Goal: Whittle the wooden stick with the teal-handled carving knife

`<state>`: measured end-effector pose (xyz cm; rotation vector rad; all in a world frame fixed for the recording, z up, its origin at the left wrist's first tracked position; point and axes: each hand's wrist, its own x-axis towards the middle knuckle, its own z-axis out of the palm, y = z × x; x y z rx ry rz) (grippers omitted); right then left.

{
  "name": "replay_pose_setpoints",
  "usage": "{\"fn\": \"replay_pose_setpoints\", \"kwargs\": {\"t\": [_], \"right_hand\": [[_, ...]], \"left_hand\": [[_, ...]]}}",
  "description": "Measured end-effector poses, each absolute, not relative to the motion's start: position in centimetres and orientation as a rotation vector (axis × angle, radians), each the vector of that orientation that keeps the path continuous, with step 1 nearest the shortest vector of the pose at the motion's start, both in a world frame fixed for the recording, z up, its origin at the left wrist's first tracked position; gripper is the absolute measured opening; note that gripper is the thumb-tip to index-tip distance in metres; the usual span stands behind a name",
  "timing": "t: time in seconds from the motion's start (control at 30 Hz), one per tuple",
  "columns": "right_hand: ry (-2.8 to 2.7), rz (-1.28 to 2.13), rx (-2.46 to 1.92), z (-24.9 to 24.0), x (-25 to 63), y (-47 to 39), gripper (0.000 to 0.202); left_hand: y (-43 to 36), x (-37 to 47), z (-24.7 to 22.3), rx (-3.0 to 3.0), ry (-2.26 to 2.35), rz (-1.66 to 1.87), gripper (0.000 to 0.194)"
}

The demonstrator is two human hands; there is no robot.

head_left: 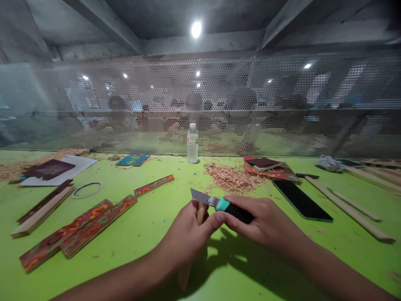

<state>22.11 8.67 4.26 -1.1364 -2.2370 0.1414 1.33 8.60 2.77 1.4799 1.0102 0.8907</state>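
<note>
Wrapped round a narrow wooden stick (185, 276), my left hand (191, 228) holds it upright at a slant over the green table (147, 251), its lower end pointing toward me. My right hand (261, 215) grips a carving knife (236, 211) by its black and turquoise handle. The knife's flat, angled metal blade points left and lies across the stick's upper end. My left thumb is against the handle side near my right thumb. Part of the stick is hidden by my left fingers.
Wood shavings (230, 177) are heaped beyond my hands, near a water bottle (192, 144). Painted wooden strips (100, 225) and a ring (87, 190) lie left. A phone (300, 200) and a wooden rod (351, 209) lie right. A perforated metal screen (140, 125) borders the back.
</note>
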Motion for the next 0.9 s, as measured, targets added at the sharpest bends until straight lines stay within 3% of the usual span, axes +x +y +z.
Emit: {"fn": "replay_pose_setpoints", "kwargs": {"t": [0.4, 0.9], "right_hand": [[-2.311, 0.239, -1.123, 4.5, 21.9, 8.5, 0.028], [-2.238, 0.020, -1.152, 3.7, 21.7, 8.0, 0.025]], "left_hand": [[8.8, 1.5, 2.6, 1.296, 1.043, 0.965, 0.070], [9.0, 1.5, 3.2, 1.382, 0.979, 0.897, 0.046]]}}
